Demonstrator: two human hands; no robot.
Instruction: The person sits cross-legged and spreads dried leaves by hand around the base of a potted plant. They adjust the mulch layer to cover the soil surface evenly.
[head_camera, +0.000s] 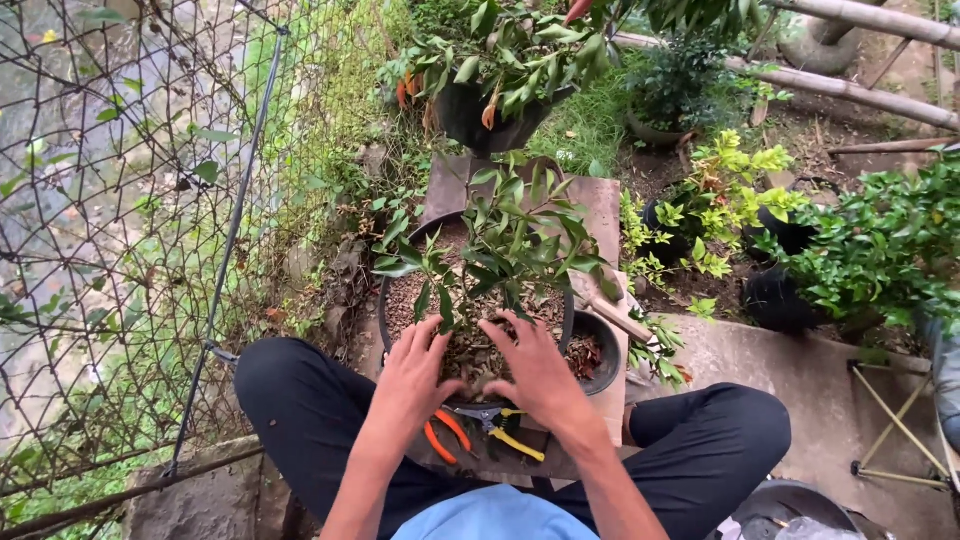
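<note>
A wide black pot stands on a board between my knees. It holds a small leafy shrub in brown husk-like soil. My left hand lies flat on the soil at the near left of the stem, fingers spread. My right hand presses the soil at the near right, fingers spread too. Neither hand holds anything. Just below my wrists lie orange-handled pliers and yellow-handled shears.
A small black pot of brown husk sits right of the big one, with a wooden handle across it. Wire mesh fence runs along the left. Potted plants crowd the right and back. A metal stand is at right.
</note>
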